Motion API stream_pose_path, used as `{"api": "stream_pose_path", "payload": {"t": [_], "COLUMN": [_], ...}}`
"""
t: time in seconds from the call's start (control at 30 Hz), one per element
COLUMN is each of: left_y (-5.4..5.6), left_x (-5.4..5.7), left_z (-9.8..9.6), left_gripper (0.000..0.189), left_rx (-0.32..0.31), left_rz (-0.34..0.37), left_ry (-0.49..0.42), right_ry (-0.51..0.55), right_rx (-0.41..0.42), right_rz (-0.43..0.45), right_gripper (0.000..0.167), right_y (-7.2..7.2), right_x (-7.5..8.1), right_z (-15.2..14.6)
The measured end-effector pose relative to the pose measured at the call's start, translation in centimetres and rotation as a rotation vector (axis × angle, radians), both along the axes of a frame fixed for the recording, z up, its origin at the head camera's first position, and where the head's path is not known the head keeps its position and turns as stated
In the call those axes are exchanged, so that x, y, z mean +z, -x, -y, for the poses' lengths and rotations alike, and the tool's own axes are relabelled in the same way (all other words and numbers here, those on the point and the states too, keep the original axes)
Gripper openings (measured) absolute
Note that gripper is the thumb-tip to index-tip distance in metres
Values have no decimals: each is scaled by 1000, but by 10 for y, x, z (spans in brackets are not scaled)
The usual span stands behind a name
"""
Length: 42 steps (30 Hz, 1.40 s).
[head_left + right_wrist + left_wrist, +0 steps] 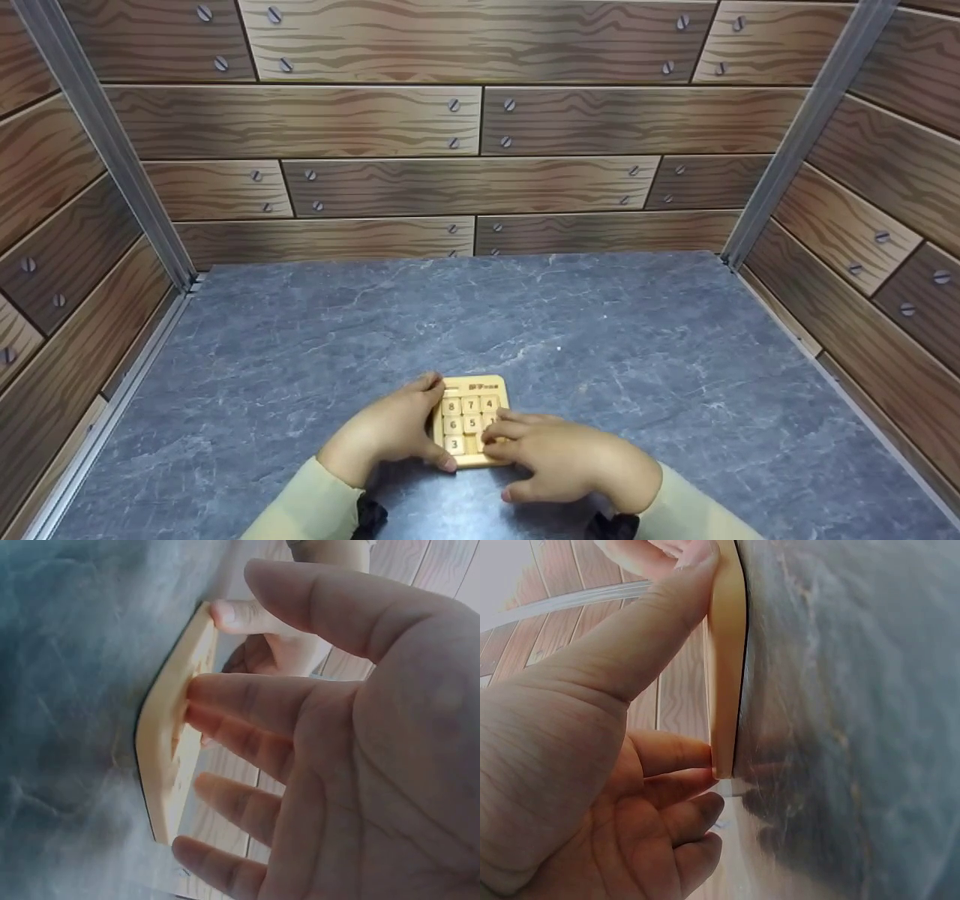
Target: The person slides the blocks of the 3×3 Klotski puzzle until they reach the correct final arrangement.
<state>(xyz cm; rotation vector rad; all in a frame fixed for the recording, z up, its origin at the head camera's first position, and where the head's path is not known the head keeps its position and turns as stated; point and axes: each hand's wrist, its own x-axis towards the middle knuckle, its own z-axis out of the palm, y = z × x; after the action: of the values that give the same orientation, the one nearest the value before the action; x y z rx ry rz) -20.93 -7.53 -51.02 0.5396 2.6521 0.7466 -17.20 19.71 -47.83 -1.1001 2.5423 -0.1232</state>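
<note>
A yellow number slide puzzle [480, 461] lies near the front of the table, its tiles marked with digits such as 8, 7 and 4. A gap shows in the bottom row, right of the 3 tile [454, 445]. My left hand [397, 424] grips the puzzle's left side, thumb at the near corner and fingers at the far one. In the left wrist view the thumb and fingers span the board's edge [726, 675]. My right hand [566, 457] reaches over the right side, fingers extended, fingertips on the right-hand tiles and partly hiding them. Its thumb stands apart from the board.
The blue-grey marbled tabletop [480, 315] stretches beyond the puzzle. Wood-patterned panels [375, 120] wall the back and both sides, with metal posts [806, 135] in the corners.
</note>
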Motion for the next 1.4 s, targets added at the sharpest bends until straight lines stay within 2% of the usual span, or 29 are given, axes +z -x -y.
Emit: {"api": "stream_pose_path", "payload": {"t": [0.27,0.47,0.57,0.73,0.9,1.17,1.4], "left_y": [1,1,0,-1,0,2,1], "left_x": [-3,-4,-4,-4,-4,-3,-4], "left_z": [0,0,0,0,-1,0,0], "left_gripper": [133,134,134,133,132,133,132], "left_rx": [-4,-11,-10,-17,-27,-28,-30], "left_rz": [-1,-19,-20,-36,-52,-53,-72], "left_ry": [1,4,5,14,15,17,19], "right_ry": [-6,30,54,57,38,31,46], "right_rx": [-39,-40,-39,21,102,92,118], "right_rz": [13,-53,-77,-55,-66,-84,-85], "right_gripper": [61,60,64,79,83,81,91], "right_y": [0,-1,-3,-7,-9,-9,-6], "right_x": [7,2,-3,-12,-17,-16,-22], "right_z": [-6,1,4,7,8,12,13]}}
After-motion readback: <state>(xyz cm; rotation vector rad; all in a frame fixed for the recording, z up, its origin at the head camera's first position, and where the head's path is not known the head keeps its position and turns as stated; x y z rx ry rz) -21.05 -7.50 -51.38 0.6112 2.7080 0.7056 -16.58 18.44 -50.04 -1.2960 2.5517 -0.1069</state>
